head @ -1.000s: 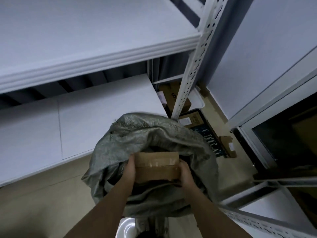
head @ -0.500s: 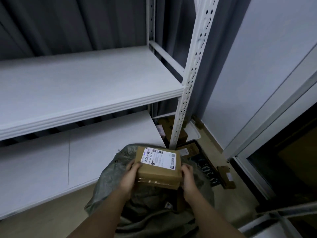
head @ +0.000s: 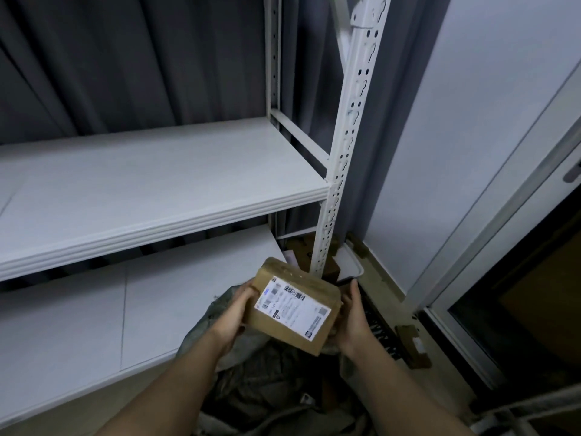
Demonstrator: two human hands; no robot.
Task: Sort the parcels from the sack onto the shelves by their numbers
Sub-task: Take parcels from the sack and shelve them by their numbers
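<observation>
A brown cardboard parcel [head: 294, 305] was held above the open grey sack [head: 251, 382], tilted, with its labelled face turned up. It was gripped on one end by the left hand [head: 234, 313], whose thumb lay curled over the top edge, and cupped on the opposite end by the right hand [head: 350, 319], whose fingers were wrapped round the side and underside. The sack lay crumpled directly beneath the parcel, with further contents dimly seen inside but too dark to identify.

A white shipping label [head: 292, 305] with barcodes and small print was fixed to the parcel; the writing was too blurred to be read, and no number could be made out.

Left of the parcel and beyond it, the lower shelf [head: 94, 325] was seen, and above that the upper shelf [head: 151, 184], both white. Just behind the parcel stood the perforated white upright [head: 342, 171] of the rack. Past its foot, several cardboard boxes [head: 305, 250] and a white tray [head: 350, 262] were set on the floor. To the right of the parcel a small carton [head: 413, 346] lay beside a door frame [head: 490, 247]. A dark curtain [head: 141, 58] hung farthest back.
</observation>
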